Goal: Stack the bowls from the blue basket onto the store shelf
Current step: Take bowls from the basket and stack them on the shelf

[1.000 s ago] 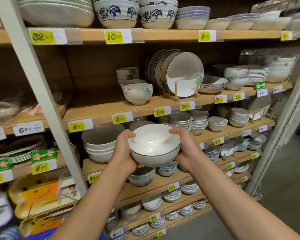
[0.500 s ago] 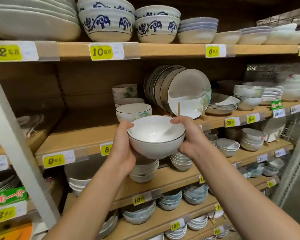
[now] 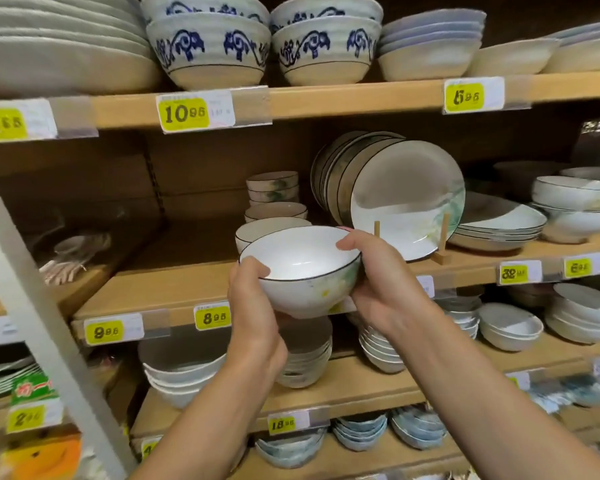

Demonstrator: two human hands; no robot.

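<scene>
A white bowl (image 3: 300, 268) with a thin dark rim and a faint green-yellow pattern is held up in front of the wooden store shelf (image 3: 174, 289). My left hand (image 3: 253, 303) grips its left side, thumb over the rim. My right hand (image 3: 378, 282) grips its right side, thumb on the rim. Just behind it a matching bowl (image 3: 257, 230) stands on the shelf, with a short stack of similar bowls (image 3: 274, 192) further back. The blue basket is out of view.
Dark-rimmed plates (image 3: 406, 199) lean upright in a wooden rack right of the bowls. Blue-patterned bowls (image 3: 208, 50) fill the shelf above. Stacks of white bowls (image 3: 184, 372) sit on the shelf below. A grey upright post (image 3: 32, 299) runs down the left.
Both hands have lifted the bowl from the lower shelves up to the level of the middle shelf, close to the matching bowl, and the view has moved nearer to the shelves.
</scene>
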